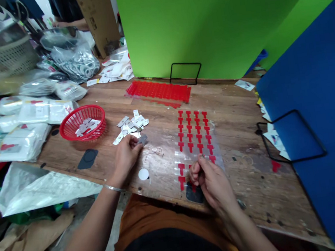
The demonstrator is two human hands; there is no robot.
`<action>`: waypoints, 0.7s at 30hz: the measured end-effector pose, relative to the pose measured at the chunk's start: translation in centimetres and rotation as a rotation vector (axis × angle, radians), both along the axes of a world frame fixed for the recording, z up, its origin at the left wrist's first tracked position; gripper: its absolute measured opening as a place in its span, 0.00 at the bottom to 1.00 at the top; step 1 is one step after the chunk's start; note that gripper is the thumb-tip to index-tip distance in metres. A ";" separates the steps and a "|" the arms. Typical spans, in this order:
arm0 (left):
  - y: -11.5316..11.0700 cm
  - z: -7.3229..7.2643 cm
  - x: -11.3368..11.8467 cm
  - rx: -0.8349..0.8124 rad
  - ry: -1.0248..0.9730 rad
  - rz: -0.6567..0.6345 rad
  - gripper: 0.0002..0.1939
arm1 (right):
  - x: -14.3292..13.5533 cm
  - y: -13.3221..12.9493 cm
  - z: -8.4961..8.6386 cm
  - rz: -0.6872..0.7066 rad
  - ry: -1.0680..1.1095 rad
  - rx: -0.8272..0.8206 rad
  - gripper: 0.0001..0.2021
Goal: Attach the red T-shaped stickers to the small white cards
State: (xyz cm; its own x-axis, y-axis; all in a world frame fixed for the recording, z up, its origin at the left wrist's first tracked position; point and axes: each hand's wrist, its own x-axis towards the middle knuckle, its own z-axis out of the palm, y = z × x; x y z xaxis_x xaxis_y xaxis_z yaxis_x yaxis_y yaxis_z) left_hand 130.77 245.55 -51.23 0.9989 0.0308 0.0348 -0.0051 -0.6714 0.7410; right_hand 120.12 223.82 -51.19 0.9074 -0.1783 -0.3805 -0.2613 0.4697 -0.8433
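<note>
My left hand (128,154) pinches a small grey flat piece (142,140) just in front of a loose pile of small white and grey pieces (130,126). Over the lower part of a clear sheet bearing rows of red T-shaped pieces (197,127), my right hand (210,177) is closed, fingertips together; whatever they hold is too small to make out. A dark square patch (194,193) lies partly beneath that hand. Left of the pile, a red basket (101,128) contains more of the small pieces.
Red strips (159,92) lie at the back, before a green panel (217,18) with a black wire stand (184,63). Another wire frame (308,132) stands by the blue panel (319,79). Plastic-bagged packs (33,113) crowd the left. Behind the cardboard, a person's arm (74,24) shows.
</note>
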 end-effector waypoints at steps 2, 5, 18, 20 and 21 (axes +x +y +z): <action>-1.2 -0.2 -0.9 -0.083 0.056 -0.052 0.08 | 0.0 0.0 0.0 0.026 -0.007 0.005 0.22; -2.6 -0.3 -1.9 -0.074 0.140 -0.137 0.07 | -0.1 0.1 -0.2 0.063 -0.013 -0.008 0.24; -7.8 2.0 -6.5 -0.893 0.464 -0.381 0.14 | -0.7 0.7 -0.6 0.143 -0.053 -0.154 0.24; -8.2 1.6 -6.8 -0.995 0.546 -0.328 0.14 | -0.8 0.9 -0.4 0.173 -0.049 -0.043 0.24; -8.3 1.5 -6.8 -1.028 0.574 -0.297 0.14 | -0.9 1.0 -0.3 0.198 -0.041 0.029 0.24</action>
